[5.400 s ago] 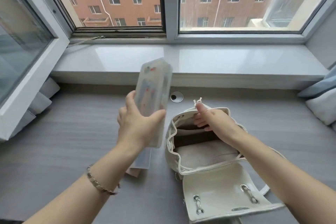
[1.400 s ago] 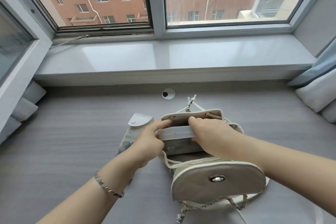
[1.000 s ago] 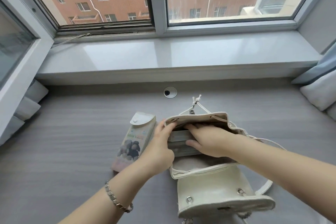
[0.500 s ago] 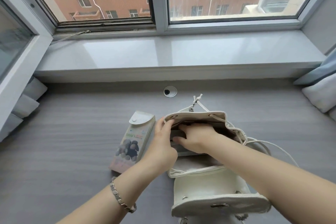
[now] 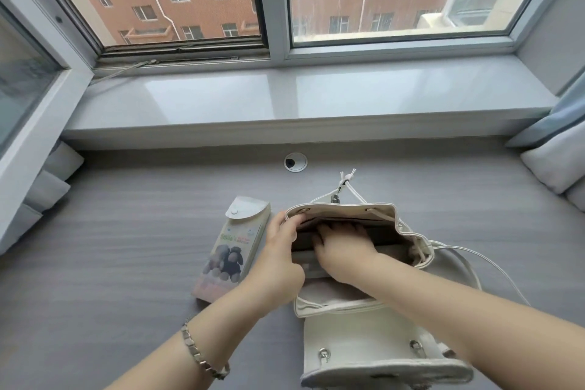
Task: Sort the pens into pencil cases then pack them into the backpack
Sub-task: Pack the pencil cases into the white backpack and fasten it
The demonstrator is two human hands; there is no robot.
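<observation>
Pressing pencil case (image 5: 305, 267) into backpack (image 5: 342, 208) with flat-fingered right hand (image 5: 343, 245) (left hand (image 5: 280, 252) grips rim); second case (image 5: 234, 247) beside

Two hands work at the open mouth of a cream backpack (image 5: 357, 336) on a grey wood-grain desk (image 5: 110, 247).

The right hand (image 5: 343, 250) reaches into the opening, fingers spread flat on a translucent pencil case (image 5: 308, 269) lying inside. The left hand (image 5: 278, 260), with a metal bracelet (image 5: 202, 358) at its wrist, grips the opening's left rim. The backpack's flap hangs forward toward the camera. Just beside it on the left lies a bear-print pencil case (image 5: 231, 250), snap flap closed.
</observation>
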